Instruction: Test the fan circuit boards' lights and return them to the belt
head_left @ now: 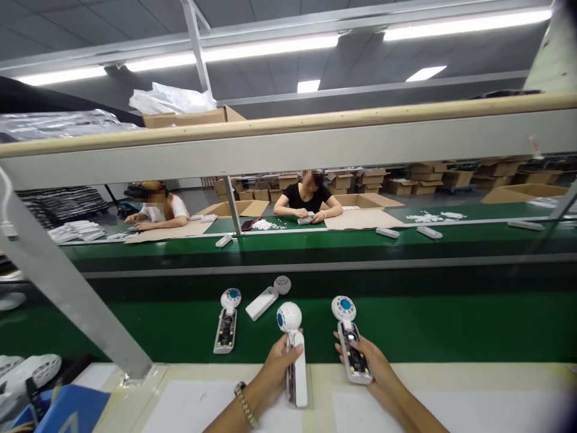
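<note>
Two small white handheld fans are in my hands above the front edge of the green conveyor belt. My left hand is closed around one fan, which stands nearly upright, turned side-on with its round head on top. My right hand grips the other fan by its handle, whose dark inner parts and a small light face me. On the belt to the left lies a third fan with its handle open and a blue-centred head. Beside it, a fan rests tilted, showing its plain white handle.
A grey slanted post rises at left, near a blue bin and white fan parts. White paper covers the bench. Across the belt, two people work beside cardboard. A shelf beam spans overhead.
</note>
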`<action>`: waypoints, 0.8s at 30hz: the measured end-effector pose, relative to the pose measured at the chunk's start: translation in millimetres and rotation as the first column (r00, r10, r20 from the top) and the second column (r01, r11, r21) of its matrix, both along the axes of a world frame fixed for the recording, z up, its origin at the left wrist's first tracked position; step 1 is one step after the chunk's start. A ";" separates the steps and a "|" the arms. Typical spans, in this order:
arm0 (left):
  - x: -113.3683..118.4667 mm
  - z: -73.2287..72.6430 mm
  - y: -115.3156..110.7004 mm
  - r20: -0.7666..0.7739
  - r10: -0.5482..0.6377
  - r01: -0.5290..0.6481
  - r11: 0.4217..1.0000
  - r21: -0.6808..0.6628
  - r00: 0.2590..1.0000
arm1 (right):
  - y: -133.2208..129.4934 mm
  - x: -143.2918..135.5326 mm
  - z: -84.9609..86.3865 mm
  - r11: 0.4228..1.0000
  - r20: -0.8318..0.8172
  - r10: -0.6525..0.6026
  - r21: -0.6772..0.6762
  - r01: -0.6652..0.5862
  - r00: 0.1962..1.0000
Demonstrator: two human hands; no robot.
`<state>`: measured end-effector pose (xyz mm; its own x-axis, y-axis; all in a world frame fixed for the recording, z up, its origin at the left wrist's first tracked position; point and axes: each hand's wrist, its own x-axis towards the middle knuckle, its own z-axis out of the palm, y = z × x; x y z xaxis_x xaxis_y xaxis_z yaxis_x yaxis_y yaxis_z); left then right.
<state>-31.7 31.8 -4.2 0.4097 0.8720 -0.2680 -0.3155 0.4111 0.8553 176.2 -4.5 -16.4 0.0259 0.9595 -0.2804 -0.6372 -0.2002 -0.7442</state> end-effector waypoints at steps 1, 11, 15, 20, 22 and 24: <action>-0.3 -3.6 0.6 -0.038 -0.011 0.011 1.000 0.007 0.999 | -0.9 -1.2 0.7 1.000 -0.002 0.013 0.000 -0.013 1.000; 0.5 2.9 -4.5 0.096 -0.067 0.071 0.997 -0.042 0.993 | -4.2 -6.7 3.7 0.999 0.171 0.042 -0.012 -0.041 0.984; 0.8 -1.5 -7.2 0.066 -0.092 0.093 0.996 -0.009 0.994 | -6.1 -7.0 2.5 0.999 0.191 0.049 -0.030 -0.044 0.980; 3.2 -0.4 -8.7 0.047 -0.085 0.085 0.996 0.009 0.995 | -7.7 -9.5 2.2 0.998 0.205 0.060 -0.021 -0.057 0.977; 3.7 2.8 -9.4 0.027 -0.084 0.084 0.996 0.015 0.996 | -8.3 -10.0 3.9 0.998 0.229 0.062 -0.008 -0.062 0.971; 3.8 6.4 -10.4 -0.001 -0.086 0.086 0.996 0.027 0.996 | -9.0 -10.6 6.8 0.998 0.257 0.062 -0.004 -0.063 0.964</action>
<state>-27.8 21.5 2.2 0.4839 0.8403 -0.2445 -0.2798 0.4133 0.8666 165.6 -13.5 -9.6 0.0369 0.9626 -0.2686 -0.4108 -0.2304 -0.8821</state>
